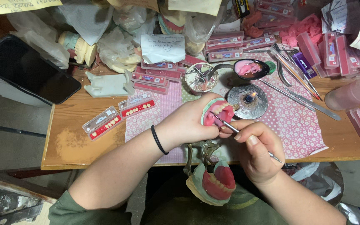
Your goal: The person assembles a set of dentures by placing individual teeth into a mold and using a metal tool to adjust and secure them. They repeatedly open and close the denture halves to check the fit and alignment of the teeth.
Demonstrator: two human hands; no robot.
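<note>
Wax shaping is proceeding: left hand (186, 125) gripping denture model (216, 112), right hand (257, 152) pinching metal carver (234, 129), needing steady strokes next.

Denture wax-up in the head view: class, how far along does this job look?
Done: teeth already sit in the pink wax model held by the left hand. In hand: the right hand works a thin metal tool at those teeth, with a small burner lit. Left: a second pink set waits on the lap, untouched.
</note>
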